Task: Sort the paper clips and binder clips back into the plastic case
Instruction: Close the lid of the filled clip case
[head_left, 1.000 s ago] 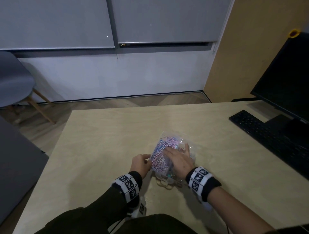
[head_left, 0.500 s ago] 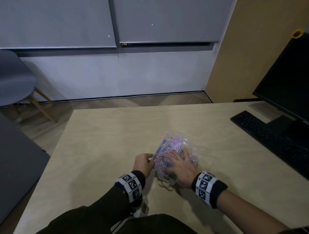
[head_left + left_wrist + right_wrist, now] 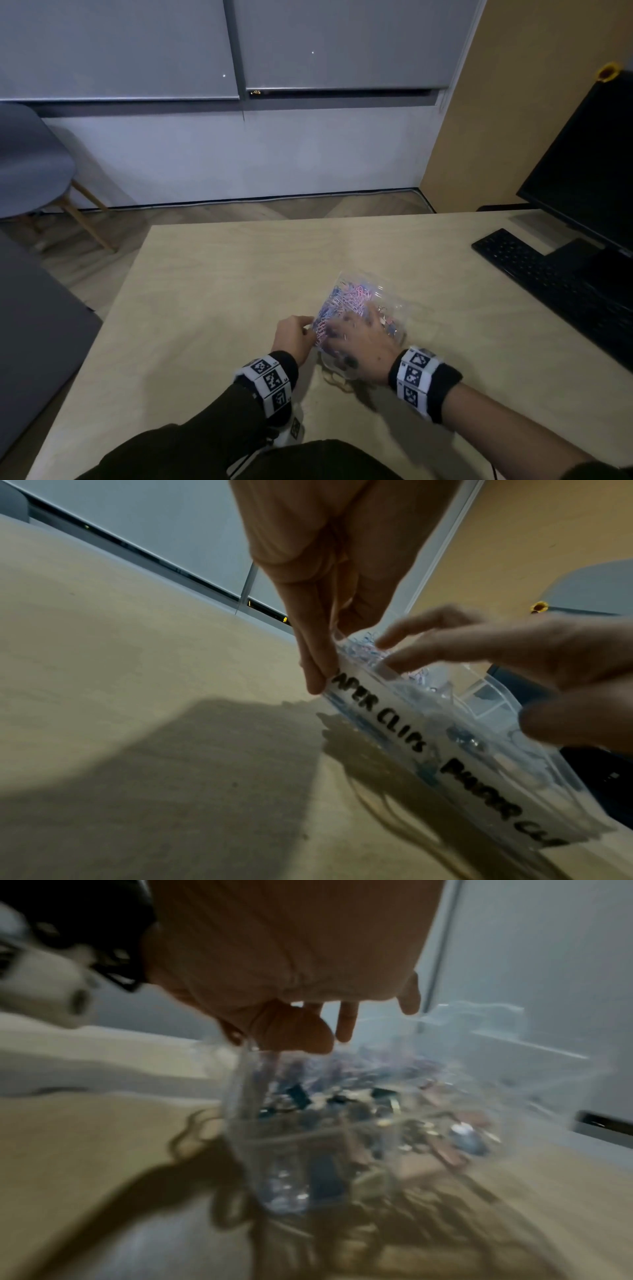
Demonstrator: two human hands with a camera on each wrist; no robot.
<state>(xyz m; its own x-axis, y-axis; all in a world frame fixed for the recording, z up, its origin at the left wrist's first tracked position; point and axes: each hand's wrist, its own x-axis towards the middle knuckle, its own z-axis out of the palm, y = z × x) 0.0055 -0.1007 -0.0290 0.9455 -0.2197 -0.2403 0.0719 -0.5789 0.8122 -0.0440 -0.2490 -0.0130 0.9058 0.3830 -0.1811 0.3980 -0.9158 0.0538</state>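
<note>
Lower centre, left hand (image 3: 295, 337) pinches the clear plastic case's (image 3: 383, 301) edge; right hand (image 3: 364, 346), fingers spread, lies over the paper clips (image 3: 342, 301). Keyboard (image 3: 548, 274) far right.

The clear plastic case (image 3: 363, 308) sits open on the table, divided into compartments, one long side wall hand-lettered "PAPER CLIPS" and a second label beside it, partly blurred. Pink and blue paper clips (image 3: 342, 303) heap up in the far-left compartment. Dark binder clips (image 3: 301, 1096) fill the compartment nearer the person, blurred in the right wrist view.
</note>
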